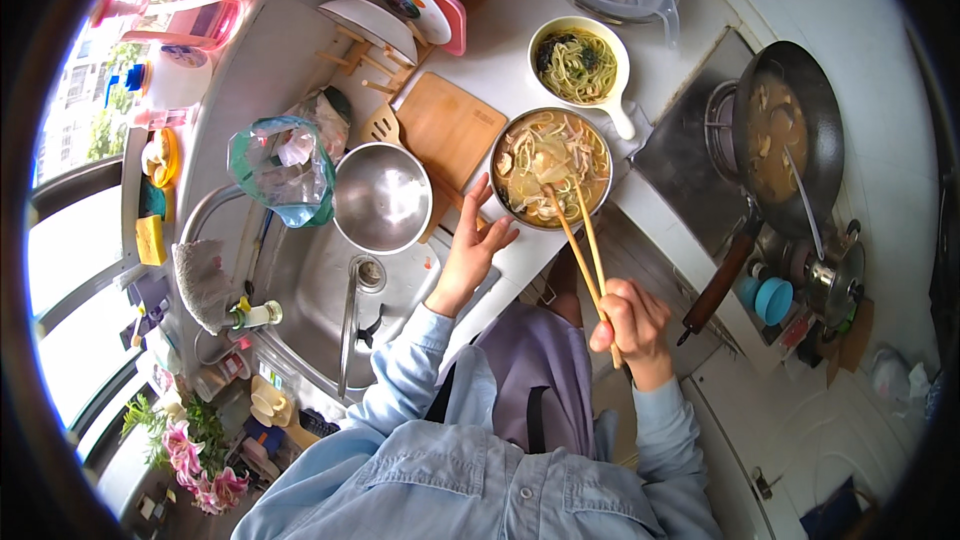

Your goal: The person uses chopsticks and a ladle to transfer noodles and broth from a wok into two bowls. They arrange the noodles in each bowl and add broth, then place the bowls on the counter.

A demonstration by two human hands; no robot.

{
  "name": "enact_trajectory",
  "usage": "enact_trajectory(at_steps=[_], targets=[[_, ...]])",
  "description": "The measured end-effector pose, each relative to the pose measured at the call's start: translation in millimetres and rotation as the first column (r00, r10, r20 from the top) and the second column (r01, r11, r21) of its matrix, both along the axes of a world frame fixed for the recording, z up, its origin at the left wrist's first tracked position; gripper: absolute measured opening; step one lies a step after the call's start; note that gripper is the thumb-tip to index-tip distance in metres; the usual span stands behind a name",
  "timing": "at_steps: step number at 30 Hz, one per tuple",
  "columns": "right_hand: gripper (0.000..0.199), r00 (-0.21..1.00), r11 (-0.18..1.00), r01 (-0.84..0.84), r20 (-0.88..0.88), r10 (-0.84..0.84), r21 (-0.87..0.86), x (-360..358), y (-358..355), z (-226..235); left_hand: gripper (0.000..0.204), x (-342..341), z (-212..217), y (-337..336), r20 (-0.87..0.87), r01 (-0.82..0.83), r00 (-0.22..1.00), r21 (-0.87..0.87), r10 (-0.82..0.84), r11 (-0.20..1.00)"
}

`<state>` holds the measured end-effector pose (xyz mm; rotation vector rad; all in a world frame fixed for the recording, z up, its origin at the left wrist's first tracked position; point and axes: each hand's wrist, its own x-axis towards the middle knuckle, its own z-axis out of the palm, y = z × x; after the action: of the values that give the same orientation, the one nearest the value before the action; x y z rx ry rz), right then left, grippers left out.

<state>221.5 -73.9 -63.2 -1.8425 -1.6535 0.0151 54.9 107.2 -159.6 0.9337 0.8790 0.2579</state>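
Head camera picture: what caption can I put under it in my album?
Right hand dips chopsticks into a metal bowl of noodle soup while the left hand rests by its rim, beside the sink.

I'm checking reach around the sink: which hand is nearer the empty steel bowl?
Left. The left hand rests on the counter just right of the empty steel bowl; the right hand holds chopsticks farther right.

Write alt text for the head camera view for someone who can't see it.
The right hand dips long wooden chopsticks into a round metal bowl of noodle soup on a white counter; the open left hand rests beside it. Nearby: an empty steel bowl, a white handled noodle bowl, and a dark wok.
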Motion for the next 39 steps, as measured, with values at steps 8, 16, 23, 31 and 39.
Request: enact_trajectory(at_steps=[8,16,23,31,39], targets=[[0.017,0.994,0.995,0.084,-0.073,-0.081,0.047,9.7,16.2,-58.3,0.064,9.8,-8.3,10.8,-0.057,0.060,0.997,0.109,-0.054,0.992],[0.027,0.981,0.974,0.159,-0.140,-0.137,0.158,10.3,28.9,-24.6,0.064,10.8,-13.4,13.3,-0.098,0.078,0.993,0.126,-0.066,0.989],[0.027,0.955,0.967,0.233,-0.211,-0.209,0.101,-3.5,20.3,-51.3,0.064,13.0,-17.9,14.5,-0.105,0.096,0.991,0.165,-0.079,0.982],[0.007,0.906,0.969,0.235,-0.343,-0.247,-0.076,4.7,33.2,-67.5,0.062,14.9,-14.9,14.9,-0.114,0.083,0.991,0.149,-0.067,0.985],[0.020,-0.101,0.619,0.699,-0.907,-0.409,-0.357,17.0,39.4,-96.3,0.062,13.9,-20.7,12.9,-0.088,0.045,0.996,0.148,-0.032,0.988]])
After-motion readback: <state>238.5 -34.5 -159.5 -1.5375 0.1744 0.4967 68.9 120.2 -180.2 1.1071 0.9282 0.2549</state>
